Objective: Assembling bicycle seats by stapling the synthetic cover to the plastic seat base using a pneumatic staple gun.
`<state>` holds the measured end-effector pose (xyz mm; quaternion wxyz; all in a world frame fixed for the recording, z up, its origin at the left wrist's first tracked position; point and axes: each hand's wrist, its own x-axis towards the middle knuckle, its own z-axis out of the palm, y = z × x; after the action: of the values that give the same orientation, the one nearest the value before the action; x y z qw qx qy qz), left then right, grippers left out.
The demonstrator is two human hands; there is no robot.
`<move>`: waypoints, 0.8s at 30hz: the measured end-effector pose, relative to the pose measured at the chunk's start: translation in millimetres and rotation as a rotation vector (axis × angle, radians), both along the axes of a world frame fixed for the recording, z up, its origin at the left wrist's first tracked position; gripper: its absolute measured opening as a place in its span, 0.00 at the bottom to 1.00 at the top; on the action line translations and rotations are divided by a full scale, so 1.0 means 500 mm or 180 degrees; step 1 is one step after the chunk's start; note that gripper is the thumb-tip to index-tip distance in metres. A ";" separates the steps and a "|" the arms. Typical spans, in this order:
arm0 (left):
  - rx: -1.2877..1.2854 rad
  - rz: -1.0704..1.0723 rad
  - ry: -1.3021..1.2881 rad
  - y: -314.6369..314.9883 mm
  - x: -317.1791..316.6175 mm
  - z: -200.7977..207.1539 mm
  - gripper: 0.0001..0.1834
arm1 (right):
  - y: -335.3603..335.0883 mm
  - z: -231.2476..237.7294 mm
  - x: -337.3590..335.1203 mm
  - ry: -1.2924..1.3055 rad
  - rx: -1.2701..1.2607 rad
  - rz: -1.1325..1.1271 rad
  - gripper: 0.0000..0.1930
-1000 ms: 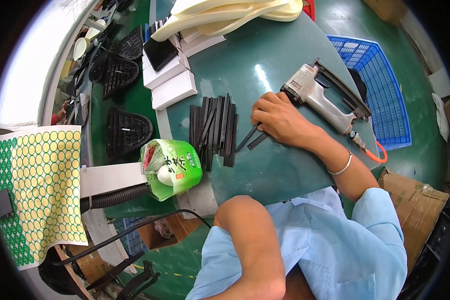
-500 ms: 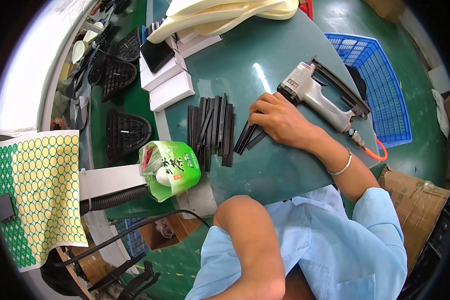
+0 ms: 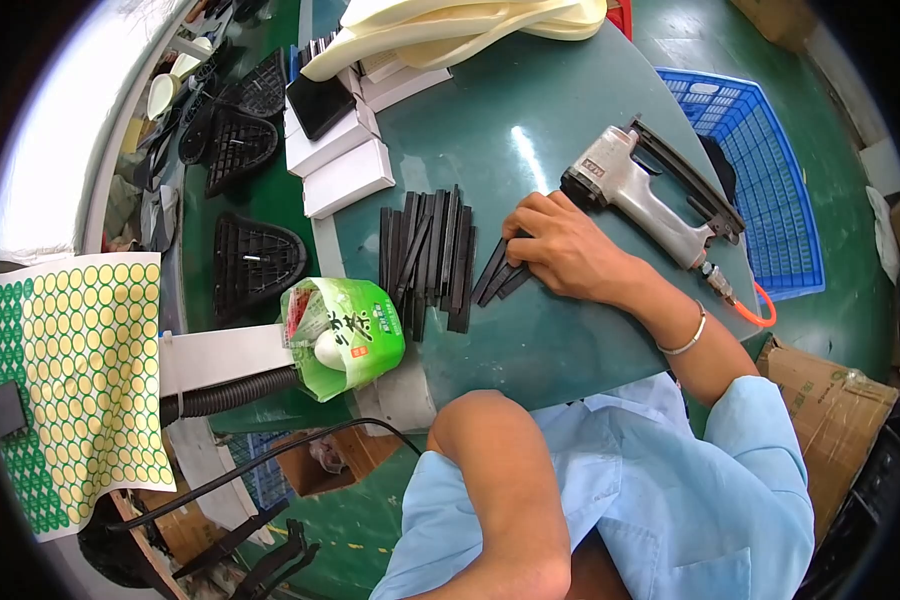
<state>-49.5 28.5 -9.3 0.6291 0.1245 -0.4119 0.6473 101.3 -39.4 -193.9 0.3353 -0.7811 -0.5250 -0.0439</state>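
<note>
My right hand (image 3: 567, 247) is over the green table (image 3: 410, 110), its bent fingers closed on a few short black staple strips (image 3: 497, 275) whose near ends fan out below the fingertips. Just left of it lies a loose row of similar black strips (image 3: 432, 262), with one slanting across the others. A silver pneumatic staple gun (image 3: 635, 190) rests beyond my knuckles, an orange air hose (image 3: 765, 305) joined to its handle. Of my left arm (image 3: 510, 470), only the bent elbow and part of the arm show at the lower middle; its hand is out of view.
White boxes (image 3: 348, 178) bearing a black phone (image 3: 320, 106) stand at the far left, near pale foam pieces (image 3: 460, 35). A green bag (image 3: 365, 340) hangs at the table's left edge. Blue basket (image 3: 770, 180) and cardboard box (image 3: 830, 400) are at right. Black moulded parts (image 3: 255, 262) lie left.
My right fingers have shifted slightly, and the strips under them are more fanned out. The whole view has moved a little; the gun and the row of strips lie as before.
</note>
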 end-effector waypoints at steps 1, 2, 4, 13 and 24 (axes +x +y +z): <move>0.0006 0.0063 0.0056 0.001 -0.003 0.000 0.10 | -0.001 0.001 0.000 0.0000 0.0001 0.0000 0.09; 0.0007 0.0062 0.0056 0.002 -0.005 -0.001 0.10 | -0.001 0.003 -0.001 0.0009 -0.0012 -0.0001 0.09; -0.0008 0.0114 0.0035 0.003 -0.007 -0.003 0.10 | -0.002 0.005 -0.001 0.0017 -0.0025 -0.0006 0.08; -0.0041 0.0020 0.0002 -0.003 0.001 0.002 0.10 | -0.001 0.014 -0.003 -0.0137 0.0042 0.0024 0.04; -0.0020 0.0229 0.0072 -0.002 0.002 0.001 0.10 | 0.002 0.008 0.000 -0.0190 -0.0007 -0.0034 0.03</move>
<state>-48.7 27.5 -8.7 0.6104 0.1446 -0.3980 0.6695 101.3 -38.7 -190.0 0.3184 -0.7826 -0.5306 -0.0683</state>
